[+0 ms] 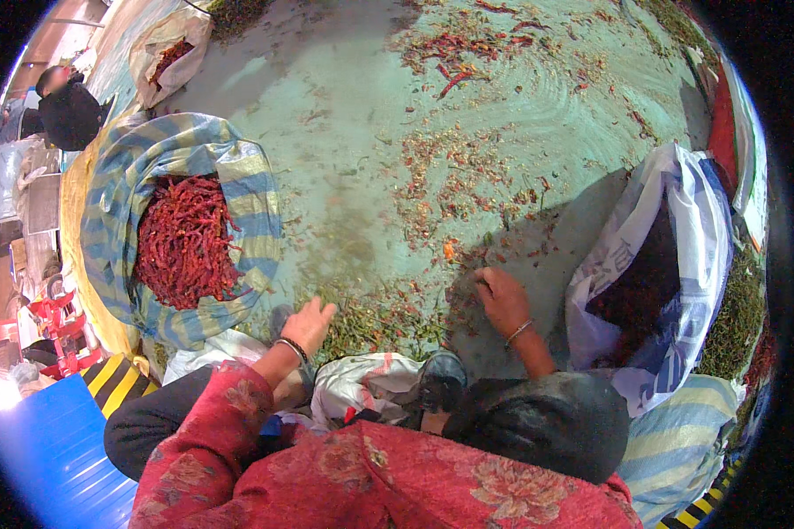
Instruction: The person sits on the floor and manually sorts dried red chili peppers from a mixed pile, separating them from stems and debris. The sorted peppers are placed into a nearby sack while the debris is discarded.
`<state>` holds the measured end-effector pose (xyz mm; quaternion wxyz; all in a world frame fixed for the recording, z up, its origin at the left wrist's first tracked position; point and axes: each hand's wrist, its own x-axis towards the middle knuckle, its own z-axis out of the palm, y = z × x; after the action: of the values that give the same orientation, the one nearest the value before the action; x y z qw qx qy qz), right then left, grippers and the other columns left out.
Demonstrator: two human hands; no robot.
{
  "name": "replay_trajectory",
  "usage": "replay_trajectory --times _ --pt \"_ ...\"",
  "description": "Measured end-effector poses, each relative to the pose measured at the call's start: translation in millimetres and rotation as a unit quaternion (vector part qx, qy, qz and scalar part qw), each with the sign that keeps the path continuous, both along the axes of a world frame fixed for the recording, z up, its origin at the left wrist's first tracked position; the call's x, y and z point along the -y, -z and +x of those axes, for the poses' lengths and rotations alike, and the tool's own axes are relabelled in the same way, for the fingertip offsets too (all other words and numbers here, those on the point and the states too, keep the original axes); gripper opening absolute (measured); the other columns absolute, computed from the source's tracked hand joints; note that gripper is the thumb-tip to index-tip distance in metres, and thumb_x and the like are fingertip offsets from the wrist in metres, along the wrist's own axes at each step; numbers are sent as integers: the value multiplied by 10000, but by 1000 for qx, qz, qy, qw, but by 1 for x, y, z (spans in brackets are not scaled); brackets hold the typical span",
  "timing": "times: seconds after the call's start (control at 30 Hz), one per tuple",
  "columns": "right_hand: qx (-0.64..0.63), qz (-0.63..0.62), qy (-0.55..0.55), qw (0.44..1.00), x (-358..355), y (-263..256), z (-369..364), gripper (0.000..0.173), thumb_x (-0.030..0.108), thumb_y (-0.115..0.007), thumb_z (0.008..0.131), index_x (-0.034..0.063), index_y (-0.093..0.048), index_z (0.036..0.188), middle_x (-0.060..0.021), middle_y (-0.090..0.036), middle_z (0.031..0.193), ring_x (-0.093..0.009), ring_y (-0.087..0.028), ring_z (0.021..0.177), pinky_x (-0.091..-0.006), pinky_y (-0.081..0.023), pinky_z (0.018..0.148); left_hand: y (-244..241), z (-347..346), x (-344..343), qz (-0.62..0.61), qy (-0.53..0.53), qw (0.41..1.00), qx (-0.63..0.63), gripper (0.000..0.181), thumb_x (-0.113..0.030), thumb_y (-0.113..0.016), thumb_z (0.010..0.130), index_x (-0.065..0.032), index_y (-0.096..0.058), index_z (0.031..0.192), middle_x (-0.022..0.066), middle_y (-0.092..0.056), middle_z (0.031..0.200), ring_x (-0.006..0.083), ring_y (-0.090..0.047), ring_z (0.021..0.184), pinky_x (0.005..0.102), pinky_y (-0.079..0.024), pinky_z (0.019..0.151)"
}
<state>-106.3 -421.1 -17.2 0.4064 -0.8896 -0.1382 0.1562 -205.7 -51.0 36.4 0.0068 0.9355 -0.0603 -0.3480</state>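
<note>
My left hand (309,326), with dark bracelets at the wrist, is low over a pile of green stems (377,321) on the pale green floor; its fingers are apart and nothing shows in it. My right hand (504,301), a bracelet on its wrist, is near the floor with its fingers bent down; whether it pinches something is hidden. Dried red chili peppers (185,241) fill a blue and yellow striped woven sack (251,205) on the left. On the right stands an open white woven sack (698,218) with dark red contents (642,297) in shadow.
Chili scraps and seeds (443,178) are scattered ahead, with whole red chilies (456,81) farther off. A smaller open sack (195,36) stands at the upper left, near a person (71,112) in dark clothing. A blue panel (59,449) is at the lower left, a striped sack (681,443) at the lower right.
</note>
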Motion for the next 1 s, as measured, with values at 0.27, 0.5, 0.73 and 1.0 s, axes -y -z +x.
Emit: replay_trajectory --times 0.27,0.5,0.73,1.0 --pt "-20 29 57 998 7 9 5 163 122 -558 830 93 -573 990 -127 -602 961 -328 -575 914 -400 -473 760 -19 33 6 5 69 997 -17 519 -150 -551 767 -147 -434 1273 185 -504 1085 358 -574 911 448 -512 709" --pt "9 37 50 998 5 -1 9 139 121 -577 818 72 -595 947 -131 -611 891 -323 -591 841 -392 -469 723 -15 26 35 -46 233 953 -187 520 -112 -545 779 -173 -445 1285 175 -547 1061 349 -589 937 451 -514 730" --pt "60 48 18 997 5 -27 30 121 87 -594 798 57 -587 915 -136 -599 846 -326 -593 787 -384 -466 665 -46 91 7 -33 197 954 -223 449 -228 -617 757 -170 -536 1195 162 -587 1069 351 -601 941 458 -495 778" --pt "70 -76 -145 984 14 -121 90 117 186 -563 832 120 -572 928 -111 -592 849 -330 -590 812 -430 -487 673 -138 183 -77 -100 190 975 -57 409 -310 -651 768 -148 -571 1135 128 -608 1026 317 -599 935 419 -485 793"
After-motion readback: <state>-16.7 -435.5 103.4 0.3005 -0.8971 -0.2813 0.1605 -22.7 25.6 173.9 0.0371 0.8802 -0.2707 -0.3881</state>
